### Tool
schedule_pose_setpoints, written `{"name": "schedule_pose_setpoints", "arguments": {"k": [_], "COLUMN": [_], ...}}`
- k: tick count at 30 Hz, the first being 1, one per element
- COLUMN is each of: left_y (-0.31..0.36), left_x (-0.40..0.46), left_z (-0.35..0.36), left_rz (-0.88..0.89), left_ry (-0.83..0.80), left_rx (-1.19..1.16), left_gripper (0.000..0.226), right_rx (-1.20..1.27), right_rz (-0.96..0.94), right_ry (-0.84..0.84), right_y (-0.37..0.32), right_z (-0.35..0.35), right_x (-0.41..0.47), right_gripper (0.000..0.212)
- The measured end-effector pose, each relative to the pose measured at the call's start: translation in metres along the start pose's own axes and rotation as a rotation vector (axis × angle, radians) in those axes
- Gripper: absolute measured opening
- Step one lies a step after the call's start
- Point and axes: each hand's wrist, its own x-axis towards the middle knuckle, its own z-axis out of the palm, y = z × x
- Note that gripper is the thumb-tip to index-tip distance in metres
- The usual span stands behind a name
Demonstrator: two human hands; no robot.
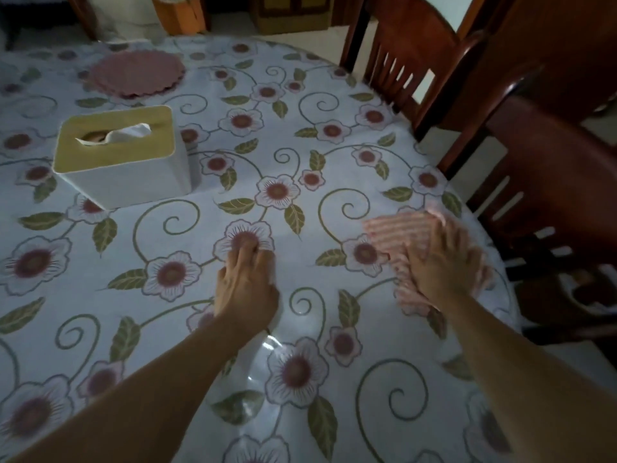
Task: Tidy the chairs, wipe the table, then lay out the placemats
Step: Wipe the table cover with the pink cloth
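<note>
Wiping step in hand, by the look of it. Nearest the camera, well this side of the tissue box [122,155]: left hand [245,282] pressed fingers-down on the flowered table cover [300,202], holding nothing, apparently bracing. Level with it, far to the right of the box and close to the table's right edge: right hand [445,259] spread flat on a pink striped cloth [399,233] — palm pressing rather than gripping, blurred as if mid-stroke. Next move probably a sweep of the cloth leftward and away, toward the box; calls for steady downward pressure and care not to drag the cloth off the rim. In the way: the box itself, sitting squarely on the middle stretch, tissue poking from its top — likely to need lifting or shifting to wipe beneath. Beyond the box, toward the far edge: a stack of round pink scalloped placemats [137,73], not yet laid out, also resting on unwiped surface. Right of the box, past the table edge: two dark wooden chairs [534,182], near one close against the rim beside the cloth, farther one angled slightly off. Dim light; finer dirt impossible to judge.
</note>
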Motion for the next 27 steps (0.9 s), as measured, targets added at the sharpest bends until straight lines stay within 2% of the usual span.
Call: {"name": "schedule_pose_setpoints", "arguments": {"k": [2,4,9,11,14,16,18,23,27], "left_y": [0.007,0.017,0.046,0.061,0.077,0.084,0.089,0.104,0.122], "left_x": [-0.008,-0.018,-0.040,-0.048,-0.055,-0.057,-0.057,-0.051,-0.039], "left_z": [0.004,0.009,0.021,0.025,0.030,0.034,0.036,0.036,0.036], "left_rz": [0.023,0.047,0.111,0.142,0.167,0.159,0.124,0.061,0.005], "left_ry": [-0.018,-0.035,-0.087,-0.132,-0.186,-0.176,-0.164,-0.164,-0.171], "left_rx": [0.015,0.025,0.036,0.018,-0.003,0.012,0.021,0.013,0.040], "left_gripper": [0.048,0.048,0.047,0.046,0.044,0.040,0.040,0.047,0.052], "right_rx": [-0.021,-0.065,-0.013,-0.045,0.007,0.026,0.010,0.022,0.046], "right_rz": [0.051,0.001,-0.520,-0.461,-0.086,0.009,-0.038,-0.442,-0.468], "right_ry": [-0.001,-0.014,-0.101,-0.095,-0.074,-0.094,-0.104,-0.194,-0.150], "right_y": [0.010,0.004,0.014,0.043,0.076,0.078,0.065,0.051,0.065], "right_z": [0.003,0.005,-0.002,-0.009,-0.020,-0.020,-0.016,-0.010,-0.016], "right_x": [-0.020,-0.055,-0.161,-0.173,-0.168,-0.169,-0.179,-0.196,-0.157], "right_gripper": [0.076,0.075,0.066,0.067,0.082,0.087,0.084,0.060,0.056]}}
